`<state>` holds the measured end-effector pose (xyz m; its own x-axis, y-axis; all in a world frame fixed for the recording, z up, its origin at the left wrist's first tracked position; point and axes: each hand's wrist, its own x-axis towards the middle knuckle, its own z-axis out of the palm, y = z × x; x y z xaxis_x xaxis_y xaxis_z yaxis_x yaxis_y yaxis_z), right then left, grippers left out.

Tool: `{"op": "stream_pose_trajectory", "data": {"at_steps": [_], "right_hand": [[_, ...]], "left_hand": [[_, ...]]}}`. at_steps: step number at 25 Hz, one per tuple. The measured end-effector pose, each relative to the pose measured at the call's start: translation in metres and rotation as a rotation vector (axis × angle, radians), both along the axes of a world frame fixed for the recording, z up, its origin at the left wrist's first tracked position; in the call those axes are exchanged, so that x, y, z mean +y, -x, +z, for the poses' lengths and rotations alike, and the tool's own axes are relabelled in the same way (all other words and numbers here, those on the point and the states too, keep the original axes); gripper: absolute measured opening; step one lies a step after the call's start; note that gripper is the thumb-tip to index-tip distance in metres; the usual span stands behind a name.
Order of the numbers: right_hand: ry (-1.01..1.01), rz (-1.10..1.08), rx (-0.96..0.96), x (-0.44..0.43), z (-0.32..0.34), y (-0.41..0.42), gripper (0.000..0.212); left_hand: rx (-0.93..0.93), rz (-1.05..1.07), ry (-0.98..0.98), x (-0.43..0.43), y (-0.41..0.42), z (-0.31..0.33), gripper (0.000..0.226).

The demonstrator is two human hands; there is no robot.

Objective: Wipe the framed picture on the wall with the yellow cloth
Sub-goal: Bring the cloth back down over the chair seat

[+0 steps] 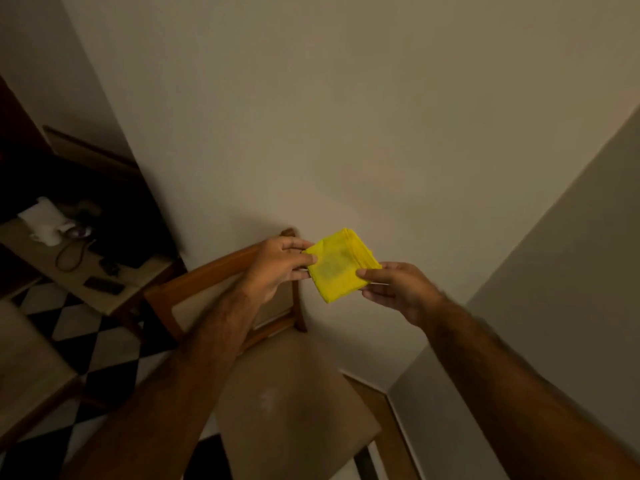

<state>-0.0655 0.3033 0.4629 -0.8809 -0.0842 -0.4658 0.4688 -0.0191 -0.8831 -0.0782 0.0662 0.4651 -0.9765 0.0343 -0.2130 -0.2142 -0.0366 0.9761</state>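
A folded yellow cloth [337,266] hangs in the air in front of the bare cream wall, held between both hands. My left hand [277,266] pinches its left edge with thumb and fingers. My right hand [398,292] grips its right corner from below, thumb on top. No framed picture shows in this view.
A wooden chair [294,393] with a beige seat stands right below my hands against the wall [346,116]. A low table [86,271] at the left carries a phone, a cable and white paper. Another chair seat sits at the far left. The floor is black-and-white checkered. A wall corner juts out on the right.
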Motion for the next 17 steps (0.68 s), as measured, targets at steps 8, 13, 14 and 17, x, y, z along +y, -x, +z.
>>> {"op": "stream_pose_trajectory", "data": {"at_steps": [8,13,14,17], "right_hand": [[-0.093,0.079,-0.273,-0.057,-0.210,0.024,0.022],[-0.124,0.083,-0.431,-0.077,-0.334,0.009,0.012],[-0.122,0.084,-0.459,-0.082,-0.359,0.002,0.010],[-0.148,0.019,-0.536,-0.094,-0.436,-0.022,0.009]], "left_hand": [[-0.336,0.101,0.064,-0.054,0.005,-0.203,0.036],[-0.518,0.059,0.221,-0.070,-0.006,-0.328,0.036],[-0.535,0.048,0.310,-0.072,-0.012,-0.352,0.034],[-0.484,-0.062,0.603,-0.074,-0.028,-0.430,0.028]]}}
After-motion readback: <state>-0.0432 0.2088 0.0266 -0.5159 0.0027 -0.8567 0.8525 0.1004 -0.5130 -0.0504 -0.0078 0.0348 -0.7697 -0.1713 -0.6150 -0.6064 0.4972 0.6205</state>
